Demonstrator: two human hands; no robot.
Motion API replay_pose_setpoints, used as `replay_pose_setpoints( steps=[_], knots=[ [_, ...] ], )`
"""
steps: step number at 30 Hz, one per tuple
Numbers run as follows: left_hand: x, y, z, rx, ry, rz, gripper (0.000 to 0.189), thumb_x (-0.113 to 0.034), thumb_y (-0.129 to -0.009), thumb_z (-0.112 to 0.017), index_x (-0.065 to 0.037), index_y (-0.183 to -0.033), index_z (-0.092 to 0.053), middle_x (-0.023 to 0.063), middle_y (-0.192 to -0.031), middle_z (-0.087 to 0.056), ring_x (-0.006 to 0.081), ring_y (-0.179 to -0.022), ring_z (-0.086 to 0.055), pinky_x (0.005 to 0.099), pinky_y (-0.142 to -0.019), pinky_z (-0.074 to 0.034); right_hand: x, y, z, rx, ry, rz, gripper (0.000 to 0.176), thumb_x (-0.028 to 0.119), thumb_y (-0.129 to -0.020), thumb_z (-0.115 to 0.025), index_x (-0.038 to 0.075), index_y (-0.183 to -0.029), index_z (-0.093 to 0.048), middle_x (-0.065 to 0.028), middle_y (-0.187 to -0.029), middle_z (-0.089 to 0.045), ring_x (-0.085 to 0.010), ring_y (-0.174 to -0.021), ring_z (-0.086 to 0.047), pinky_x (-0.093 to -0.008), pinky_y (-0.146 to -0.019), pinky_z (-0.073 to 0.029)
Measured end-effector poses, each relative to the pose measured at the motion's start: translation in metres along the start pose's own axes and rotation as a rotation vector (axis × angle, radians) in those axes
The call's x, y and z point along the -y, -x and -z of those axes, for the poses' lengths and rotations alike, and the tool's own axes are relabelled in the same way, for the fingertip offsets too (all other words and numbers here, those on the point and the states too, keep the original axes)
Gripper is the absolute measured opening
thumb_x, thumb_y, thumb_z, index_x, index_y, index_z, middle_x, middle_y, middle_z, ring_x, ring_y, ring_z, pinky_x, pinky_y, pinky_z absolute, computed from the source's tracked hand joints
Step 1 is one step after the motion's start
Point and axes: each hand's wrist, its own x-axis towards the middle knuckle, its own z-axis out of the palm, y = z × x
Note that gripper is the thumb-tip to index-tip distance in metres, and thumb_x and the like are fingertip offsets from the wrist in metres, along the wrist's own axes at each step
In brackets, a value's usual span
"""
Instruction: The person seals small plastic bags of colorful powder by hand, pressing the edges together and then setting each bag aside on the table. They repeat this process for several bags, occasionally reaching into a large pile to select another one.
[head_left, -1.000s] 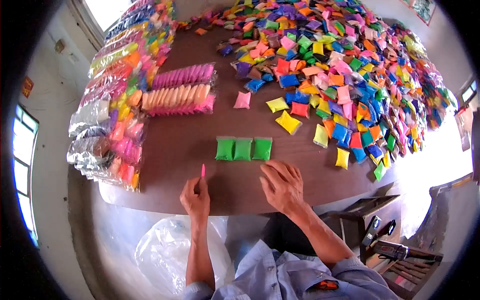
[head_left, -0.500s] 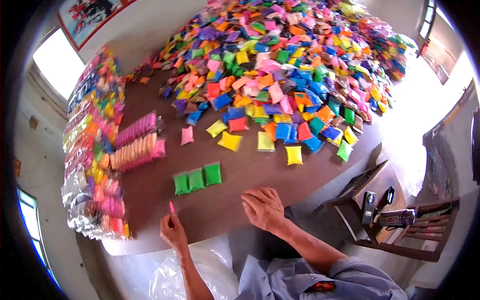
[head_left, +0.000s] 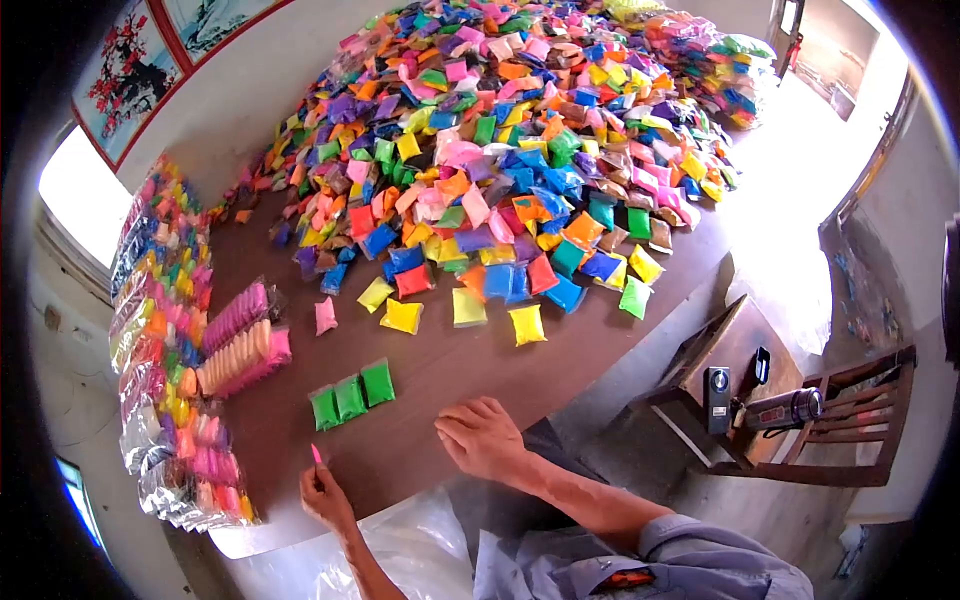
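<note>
Item [head_left: 317, 454] (pink) — in L hand [head_left: 326, 497], nr pkts [head_left: 350, 398]

Relative to one second earlier, the head camera's view has turned: the three green plastic packets [head_left: 350, 397] appear farther left and lower, and a framed blossom painting [head_left: 135, 85] has entered at upper left. The right hand [head_left: 483, 437], formerly just beside the packets with thumb and fingers parted, now lies farther from them, its fingers gathered closer.
</note>
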Motion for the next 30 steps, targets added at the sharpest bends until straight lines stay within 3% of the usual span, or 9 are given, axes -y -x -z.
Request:
replay_pose_setpoints(
  steps=[5,21,24,27,30],
  knots=[
    [0.013,0.003,-0.007,-0.070,0.002,-0.042,0.014,-0.011,-0.098,-0.067,0.001,-0.095,-0.069,0.0121,-0.083,-0.067,0.0223,-0.073,-0.063,0.0371,-0.067,-0.051,0.001,0.000,0.003,0.020,-0.009,-0.016,0.013,0.014,-0.088,-0.074,0.012,-0.101,-0.073,-0.0008,-0.110,-0.071,-0.0229,-0.103,-0.067,-0.0408,-0.096,-0.050],
    [0.020,0.002,-0.004,-0.022,-0.004,-0.058,0.019,-0.017,-0.100,-0.066,0.001,-0.096,-0.069,0.0114,-0.085,-0.068,0.0233,-0.075,-0.064,0.0375,-0.068,-0.052,-0.001,0.004,-0.002,-0.017,-0.050,0.000,0.016,0.011,-0.089,-0.074,0.011,-0.105,-0.070,-0.0042,-0.110,-0.068,-0.0237,-0.103,-0.063,-0.0400,-0.095,-0.046],
    [0.012,0.002,-0.007,-0.013,-0.049,0.019,0.019,-0.018,-0.099,-0.067,0.000,-0.095,-0.070,0.0116,-0.084,-0.068,0.0238,-0.074,-0.064,0.0377,-0.068,-0.051,-0.005,0.005,0.002,-0.011,-0.077,0.008,0.018,0.013,-0.088,-0.075,0.010,-0.106,-0.070,-0.0052,-0.109,-0.071,-0.0256,-0.100,-0.065,-0.0418,-0.093,-0.048],
    [0.024,0.002,-0.005,-0.037,-0.054,-0.049,0.015,-0.016,-0.098,-0.068,-0.001,-0.094,-0.071,0.0120,-0.082,-0.067,0.0242,-0.073,-0.064,0.0374,-0.067,-0.051,-0.006,0.003,0.009,-0.115,-0.177,-0.067,0.021,0.010,-0.086,-0.076,0.008,-0.106,-0.071,-0.0099,-0.104,-0.074,-0.0315,-0.090,-0.070,-0.0449,-0.081,-0.055],
    [-0.004,0.002,-0.002,-0.055,-0.033,-0.015,0.014,-0.015,-0.097,-0.069,-0.002,-0.095,-0.071,0.0118,-0.081,-0.067,0.0240,-0.072,-0.064,0.0374,-0.068,-0.051,-0.022,-0.008,0.058,-0.198,-0.110,-0.059,0.021,0.003,-0.085,-0.074,0.006,-0.106,-0.073,-0.0144,-0.100,-0.075,-0.0359,-0.086,-0.072,-0.0442,-0.075,-0.059]
  ],
)
